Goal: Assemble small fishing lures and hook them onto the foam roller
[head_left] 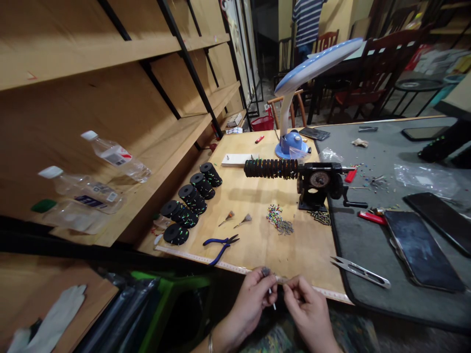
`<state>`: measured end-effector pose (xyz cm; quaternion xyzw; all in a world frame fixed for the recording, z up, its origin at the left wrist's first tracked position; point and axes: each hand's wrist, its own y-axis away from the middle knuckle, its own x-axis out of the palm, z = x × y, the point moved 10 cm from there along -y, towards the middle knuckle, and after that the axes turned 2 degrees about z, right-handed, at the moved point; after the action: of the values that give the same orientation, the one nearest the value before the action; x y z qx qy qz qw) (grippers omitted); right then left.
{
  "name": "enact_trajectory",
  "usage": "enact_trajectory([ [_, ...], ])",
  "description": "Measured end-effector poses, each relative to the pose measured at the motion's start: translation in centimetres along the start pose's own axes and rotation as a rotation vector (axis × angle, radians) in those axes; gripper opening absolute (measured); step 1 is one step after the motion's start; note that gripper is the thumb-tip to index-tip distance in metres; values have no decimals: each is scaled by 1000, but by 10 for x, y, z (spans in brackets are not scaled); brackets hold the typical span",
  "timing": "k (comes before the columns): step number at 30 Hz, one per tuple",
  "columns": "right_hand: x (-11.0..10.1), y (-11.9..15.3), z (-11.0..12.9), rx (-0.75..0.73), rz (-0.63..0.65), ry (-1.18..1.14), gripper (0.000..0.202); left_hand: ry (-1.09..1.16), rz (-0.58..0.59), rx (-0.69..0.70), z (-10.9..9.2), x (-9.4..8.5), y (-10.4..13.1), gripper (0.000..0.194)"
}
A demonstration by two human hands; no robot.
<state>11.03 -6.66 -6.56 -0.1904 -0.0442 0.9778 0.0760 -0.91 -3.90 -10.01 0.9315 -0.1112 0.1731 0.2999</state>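
My left hand [253, 294] is closed at the table's front edge. It pinches a small dark-tufted piece [265, 271]; a thin white stem sticks out below the fingers. Close beside it, my right hand [307, 306] has thumb and fingertips pressed together; whatever they hold is too small to make out. Two similar tufted pieces [242, 221] lie on the wooden table beyond the hands. To their right is a pile of tiny coloured beads [274, 214] with small grey metal bits [285, 227]. Blue-handled pliers [220, 243] lie with jaws apart, left of the hands.
Black foam spools [192, 198] stand along the left edge. A hand-cranked winder [317, 181] carries black discs [270, 168]; behind it stands a blue lamp [290, 142]. On the grey mat [353, 230] lie thread snips [360, 272] and phones [423, 250]. Bottles [117, 157] rest on the left shelf.
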Motion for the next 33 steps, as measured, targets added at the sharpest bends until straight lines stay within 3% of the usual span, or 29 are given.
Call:
enact_trajectory([
  [21,1,-1,-3,2,-11,25,30,-52,11,20,0,1,0,33],
  [27,1,-4,-6,89,-7,-48,33,-249,24,152,-17,7,5,38],
  [33,8,-7,-24,257,40,-255,41,-327,49,184,-21,11,8,41],
])
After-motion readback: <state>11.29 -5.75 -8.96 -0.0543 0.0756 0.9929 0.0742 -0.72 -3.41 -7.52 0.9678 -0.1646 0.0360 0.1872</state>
